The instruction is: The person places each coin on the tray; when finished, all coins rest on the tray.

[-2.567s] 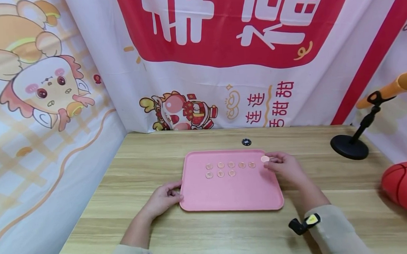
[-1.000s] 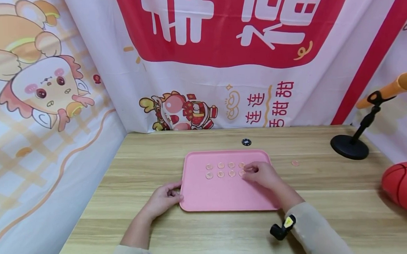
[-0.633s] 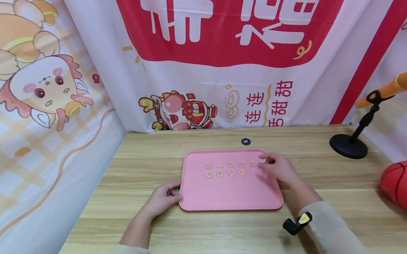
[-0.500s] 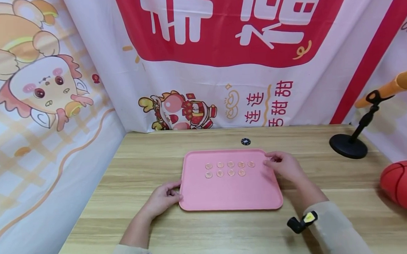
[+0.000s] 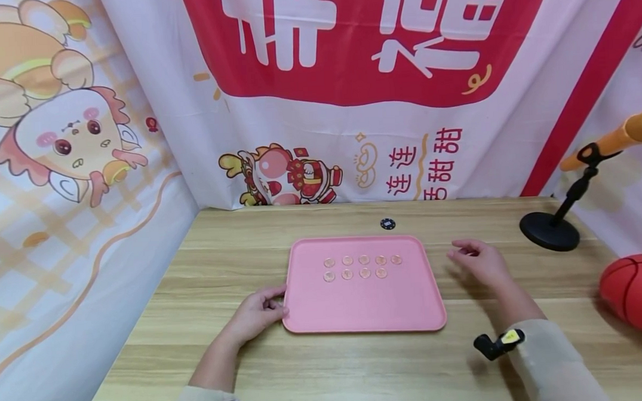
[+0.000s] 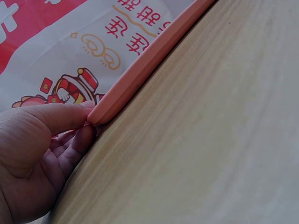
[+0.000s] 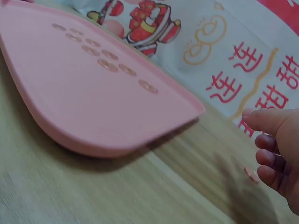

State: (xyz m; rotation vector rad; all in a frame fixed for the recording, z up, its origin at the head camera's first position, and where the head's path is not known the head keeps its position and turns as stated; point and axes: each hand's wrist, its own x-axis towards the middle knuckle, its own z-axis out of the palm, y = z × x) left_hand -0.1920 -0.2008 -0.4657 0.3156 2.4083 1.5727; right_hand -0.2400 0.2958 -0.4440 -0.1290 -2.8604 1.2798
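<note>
The pink tray lies on the wooden table with several copper-coloured coins in two rows near its back edge. At the tray's left side, my left hand pinches the rim; the left wrist view shows thumb and finger on the tray's corner. My right hand is over the table right of the tray, its fingers loosely bent and holding nothing. Beneath them in the right wrist view, a single coin lies on the wood; the hand hides it in the head view.
Behind the tray lies a black chip with white marks. On the right are a black stand holding an orange tube and a red basketball. A printed cloth hangs along the table's back edge.
My right hand brought a coin from the tray's right corner to the end of the front row, released it, then moved right off the tray. My left hand stayed on the rim.
</note>
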